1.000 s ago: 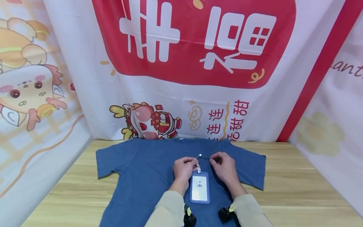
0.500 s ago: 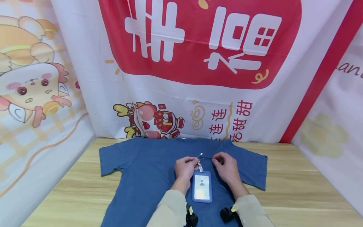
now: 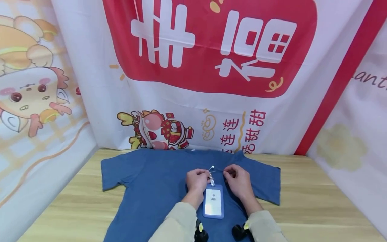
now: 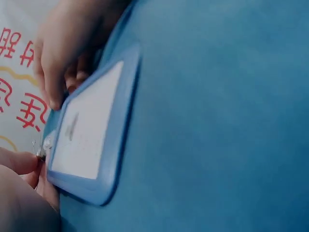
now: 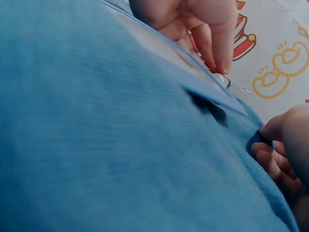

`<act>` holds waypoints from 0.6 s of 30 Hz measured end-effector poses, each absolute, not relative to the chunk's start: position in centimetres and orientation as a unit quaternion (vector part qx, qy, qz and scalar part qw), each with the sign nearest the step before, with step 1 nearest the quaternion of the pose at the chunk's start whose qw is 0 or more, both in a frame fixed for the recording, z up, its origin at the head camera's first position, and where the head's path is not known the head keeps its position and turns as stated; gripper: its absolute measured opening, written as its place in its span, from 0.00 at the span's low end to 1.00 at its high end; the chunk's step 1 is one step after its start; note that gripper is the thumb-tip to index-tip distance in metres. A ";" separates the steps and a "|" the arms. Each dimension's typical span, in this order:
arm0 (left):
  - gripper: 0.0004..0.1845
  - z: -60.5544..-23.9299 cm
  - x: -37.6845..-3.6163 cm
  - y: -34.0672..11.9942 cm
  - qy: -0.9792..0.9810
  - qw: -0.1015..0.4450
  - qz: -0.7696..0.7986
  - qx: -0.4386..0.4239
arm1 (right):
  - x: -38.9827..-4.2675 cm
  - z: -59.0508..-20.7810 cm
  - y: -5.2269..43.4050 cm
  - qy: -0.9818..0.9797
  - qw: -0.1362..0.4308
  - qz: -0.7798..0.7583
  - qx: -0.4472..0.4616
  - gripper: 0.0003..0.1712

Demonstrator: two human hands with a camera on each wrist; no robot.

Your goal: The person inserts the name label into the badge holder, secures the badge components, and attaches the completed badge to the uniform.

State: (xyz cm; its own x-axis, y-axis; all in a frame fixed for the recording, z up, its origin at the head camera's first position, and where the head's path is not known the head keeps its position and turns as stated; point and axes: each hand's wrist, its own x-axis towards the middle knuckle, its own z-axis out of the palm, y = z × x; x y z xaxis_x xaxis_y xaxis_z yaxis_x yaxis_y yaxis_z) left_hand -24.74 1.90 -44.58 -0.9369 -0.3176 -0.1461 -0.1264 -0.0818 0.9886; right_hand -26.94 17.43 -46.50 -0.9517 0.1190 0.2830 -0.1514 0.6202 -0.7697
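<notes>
A blue T-shirt lies spread on the table, and a blue-framed ID badge holder rests on its chest. My left hand pinches the metal clip at the top of the holder between thumb and finger. From that clip an opened safety pin sticks out, its two thin prongs apart. To the right of the pin, my right hand pinches a bit of the shirt cloth between thumb and forefinger, raising a small fold. Between the pin's prongs and the pinched cloth there is a small gap in the right wrist view.
The wooden table shows on both sides of the shirt. A printed white and red cloth hangs behind it, with more printed cloth at left and right. Black wrist devices sit by the sleeves.
Both hands keep their pinches on the clip and the cloth, with almost no movement. The whole head view shifts slightly from frame to frame.
</notes>
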 end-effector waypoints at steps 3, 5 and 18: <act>0.06 -44.8 -24.6 2.7 -0.688 0.077 -0.704 0.158 | -26.7 -46.7 17.2 -0.889 0.151 0.432 0.005 0.02; 0.06 -44.9 -24.6 3.2 -0.699 0.083 -0.692 0.156 | -26.7 -46.8 17.0 -0.890 0.144 0.433 0.003 0.02; 0.06 -45.5 -25.5 4.1 -0.683 0.086 -0.706 0.166 | -26.8 -46.6 17.1 -0.889 0.124 0.441 -0.005 0.04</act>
State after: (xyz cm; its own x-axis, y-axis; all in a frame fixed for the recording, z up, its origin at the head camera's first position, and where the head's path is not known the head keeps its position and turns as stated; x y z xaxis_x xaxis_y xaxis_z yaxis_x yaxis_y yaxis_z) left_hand -25.49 4.11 -45.51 -0.9301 -0.3480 -0.1173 -0.1060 -0.0514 0.9930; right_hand -26.75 17.09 -46.57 -0.9692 0.1185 0.2160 -0.1001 0.6118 -0.7846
